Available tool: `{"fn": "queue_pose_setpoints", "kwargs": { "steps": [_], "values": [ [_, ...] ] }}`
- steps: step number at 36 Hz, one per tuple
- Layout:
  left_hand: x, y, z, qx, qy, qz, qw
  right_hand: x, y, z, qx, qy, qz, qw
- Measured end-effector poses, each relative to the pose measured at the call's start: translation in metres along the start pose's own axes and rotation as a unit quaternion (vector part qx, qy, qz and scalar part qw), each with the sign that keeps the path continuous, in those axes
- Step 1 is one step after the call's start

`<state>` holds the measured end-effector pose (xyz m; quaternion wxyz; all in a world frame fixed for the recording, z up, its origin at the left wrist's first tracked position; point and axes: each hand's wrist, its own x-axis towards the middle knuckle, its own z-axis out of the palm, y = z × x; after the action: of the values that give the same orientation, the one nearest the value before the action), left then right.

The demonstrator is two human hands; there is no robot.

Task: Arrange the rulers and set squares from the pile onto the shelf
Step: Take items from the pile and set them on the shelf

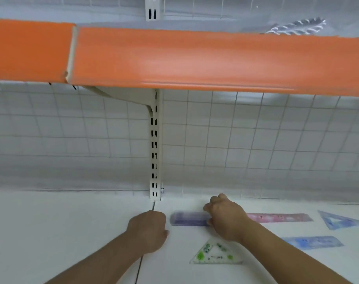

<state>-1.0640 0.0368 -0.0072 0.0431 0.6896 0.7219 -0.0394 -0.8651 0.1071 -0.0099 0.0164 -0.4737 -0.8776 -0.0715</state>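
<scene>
The right hand pinches the end of the purple ruler, which lies flat on the white shelf — the left hand rests just beside it, fisted, with nothing seen in it. Further right lie a pink ruler, a blue ruler and a blue set square — a green set square lies below the right wrist

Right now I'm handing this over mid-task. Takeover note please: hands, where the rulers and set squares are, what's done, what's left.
Left hand: fingers curled, nothing visible in it, resting on the shelf.
Right hand: grips the right end of the purple ruler, which lies flat near the back wall.
Done: pink ruler, blue set square, blue ruler and green set square all lie flat on the shelf.
Left: let go of the purple ruler. The pile is out of view, so I cannot tell what remains.
</scene>
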Motion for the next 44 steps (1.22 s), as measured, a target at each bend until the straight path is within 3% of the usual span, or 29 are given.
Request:
{"fn": "queue_pose_setpoints", "kwargs": {
  "steps": [13,44],
  "values": [
    [-0.004,-0.005,0.004,0.000,-0.005,-0.051,0.999,0.014,0.005,0.011,0.010,-0.032,-0.037,0.999],
    [0.000,-0.004,0.004,0.009,0.003,-0.046,0.999,0.014,0.006,0.010,0.023,-0.068,-0.052,0.996]
  ]
}}
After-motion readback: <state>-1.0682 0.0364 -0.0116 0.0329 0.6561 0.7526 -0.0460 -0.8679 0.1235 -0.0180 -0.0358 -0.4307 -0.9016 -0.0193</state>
